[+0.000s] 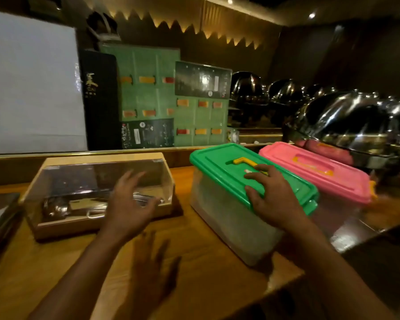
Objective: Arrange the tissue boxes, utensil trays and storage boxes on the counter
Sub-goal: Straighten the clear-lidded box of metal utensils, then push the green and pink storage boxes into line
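- On the wooden counter (56,262), toward its right edge, a clear storage box with a green lid (247,179) stood at a slant, its near corner just inside the counter's front edge; a pink-lidded box (319,174) sat just beside it, farther right, close against a row of steel chafing domes (356,121).
- The right hand (273,195) lay flat on the green lid, fingers spread past the yellow handle (244,162) and thumb hooked over the near rim; it pressed rather than gripped, probably to steady or slide the box square with its pink neighbour.
- The left hand (129,202) hovered open and empty, fingers splayed, before the wooden utensil tray (97,195) with its clear hinged cover; the tray sat toward the counter's back edge, left of the boxes, cutlery dimly visible inside.
- That hand seemed set either to brace the tray or to help with the green box; no tissue box could be made out.
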### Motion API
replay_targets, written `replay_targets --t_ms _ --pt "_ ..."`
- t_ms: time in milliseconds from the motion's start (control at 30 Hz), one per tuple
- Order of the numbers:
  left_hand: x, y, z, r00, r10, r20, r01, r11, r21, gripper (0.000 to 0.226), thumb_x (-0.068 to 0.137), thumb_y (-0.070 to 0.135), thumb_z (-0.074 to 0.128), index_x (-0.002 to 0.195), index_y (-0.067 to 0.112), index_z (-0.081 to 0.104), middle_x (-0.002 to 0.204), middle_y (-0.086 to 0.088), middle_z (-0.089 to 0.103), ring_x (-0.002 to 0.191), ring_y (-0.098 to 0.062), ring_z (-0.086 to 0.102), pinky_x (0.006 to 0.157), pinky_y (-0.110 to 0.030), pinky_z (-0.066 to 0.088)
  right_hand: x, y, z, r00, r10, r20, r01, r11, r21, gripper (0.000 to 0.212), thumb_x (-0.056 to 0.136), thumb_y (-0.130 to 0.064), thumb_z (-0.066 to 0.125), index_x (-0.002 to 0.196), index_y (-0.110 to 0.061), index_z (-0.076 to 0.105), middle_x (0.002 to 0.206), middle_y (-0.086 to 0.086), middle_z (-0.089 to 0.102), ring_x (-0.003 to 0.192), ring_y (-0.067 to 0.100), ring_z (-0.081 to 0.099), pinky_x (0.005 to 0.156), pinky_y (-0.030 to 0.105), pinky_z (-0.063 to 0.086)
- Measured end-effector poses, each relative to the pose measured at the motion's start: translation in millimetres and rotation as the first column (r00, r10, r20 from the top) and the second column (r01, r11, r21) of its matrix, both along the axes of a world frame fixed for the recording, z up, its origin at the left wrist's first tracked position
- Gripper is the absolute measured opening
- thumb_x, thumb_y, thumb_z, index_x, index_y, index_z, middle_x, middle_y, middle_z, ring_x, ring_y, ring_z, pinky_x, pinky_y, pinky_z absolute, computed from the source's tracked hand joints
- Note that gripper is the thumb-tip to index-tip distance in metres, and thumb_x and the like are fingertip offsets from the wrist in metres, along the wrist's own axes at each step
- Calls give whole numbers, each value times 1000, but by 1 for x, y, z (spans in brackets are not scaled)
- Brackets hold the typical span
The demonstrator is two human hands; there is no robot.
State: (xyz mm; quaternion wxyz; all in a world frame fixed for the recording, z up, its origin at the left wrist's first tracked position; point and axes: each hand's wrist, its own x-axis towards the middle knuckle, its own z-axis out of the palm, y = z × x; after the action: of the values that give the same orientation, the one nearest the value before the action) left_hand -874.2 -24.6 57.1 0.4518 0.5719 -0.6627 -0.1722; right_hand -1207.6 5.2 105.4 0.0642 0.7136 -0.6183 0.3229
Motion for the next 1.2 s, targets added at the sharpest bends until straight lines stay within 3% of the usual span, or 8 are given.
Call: replay_targets --t_ms 167,300,433,533,667,767,900,1200 --pt "-116 36 20 976 -212 -42 212 977 -17 74 81 48 73 146 31 41 151 4 41 134 -19 43 110 -41 38 -74 24 -3 999 -24 35 22 997 80 55 81 -61 54 117 -21 68 116 6 60 108 21 57 95 36 44" --pt "-204 65 21 959 -263 -103 268 963 38 84 83 52 69 152 25 29 151 13 33 137 -7 32 114 -26 27 -134 39 -10 993 109 39 -114 982 153 74 74 -78 52 123 -24 65 128 0 56 118 13 53 101 36 45" --pt "-266 74 14 973 -128 -193 150 983 108 94 76 70 58 153 30 21 164 -9 12 150 -24 17 120 -42 25 -177 34 -12 982 183 -40 -174 971 166 86 73 -86 46 131 -23 59 136 -2 51 124 13 49 107 39 41" --pt "-292 76 15 977 15 -213 21 986 165 96 82 65 60 155 25 13 165 -10 -10 152 -25 -2 122 -38 12 -191 20 -18 981 189 -53 -179 972 154 93 70 -90 42 137 -26 54 143 0 45 128 19 46 107 43 41" --pt "-309 74 9 980 126 -153 -104 985 140 119 62 86 57 154 22 18 162 -7 -25 151 -23 -13 123 -37 8 -197 0 -30 974 223 25 -225 968 113 89 66 -89 51 133 -31 57 146 2 42 128 20 46 104 44 44" --pt "-298 61 9 973 180 -143 -166 980 109 128 48 94 53 151 22 29 165 -5 -12 152 -23 1 121 -41 20 -184 -9 -43 979 192 73 -197 978 69 89 65 -89 51 131 -29 58 148 6 40 132 24 42 107 45 40" --pt "-264 32 16 958 201 -205 -185 978 96 113 58 81 68 145 15 44 159 -1 24 138 -16 37 111 -33 37 -140 -14 -56 984 113 139 -115 993 7 92 68 -89 44 131 -24 58 149 11 38 138 28 30 111 48 34" --pt "-218 -40 11 941 187 -283 -169 982 88 85 69 49 83 140 16 52 150 0 43 121 -15 50 90 -32 50 -86 -49 -45 999 6 46 -8 998 57 94 74 -91 31 142 -28 46 158 10 22 145 30 13 116 47 18"
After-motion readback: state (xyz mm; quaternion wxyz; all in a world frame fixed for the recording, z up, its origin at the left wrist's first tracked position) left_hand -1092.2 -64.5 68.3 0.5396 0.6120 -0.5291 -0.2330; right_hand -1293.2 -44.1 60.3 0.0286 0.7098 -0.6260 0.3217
